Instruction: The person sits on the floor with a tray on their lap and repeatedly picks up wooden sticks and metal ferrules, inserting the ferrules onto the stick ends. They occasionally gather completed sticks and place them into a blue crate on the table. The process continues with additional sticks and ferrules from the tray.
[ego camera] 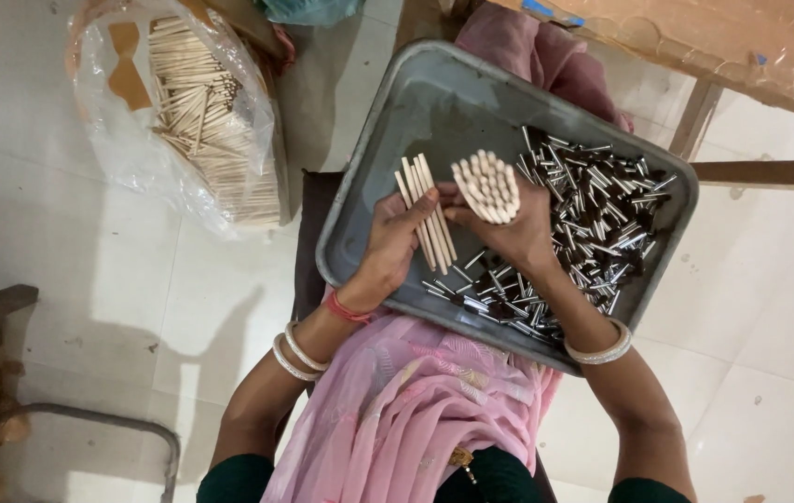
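left hand [395,244] grips loose sticks [427,210], right hand [509,228] clutches the bundle [487,184]; i'm gathering, next adding sticks squarely.

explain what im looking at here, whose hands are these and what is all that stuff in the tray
There is only one picture, taken by a camera worn on a person's head and looking straight down, so the two bare hands are that person's own. A grey metal tray rests on their lap, over pink cloth. The right side of the tray holds a heap of small dark and silvery metal tubes. The left hand holds a few pale wooden sticks fanned out flat. The right hand grips a tight bundle of sticks, ends facing the camera. On the floor to the left lies a clear plastic bag with many more such sticks.
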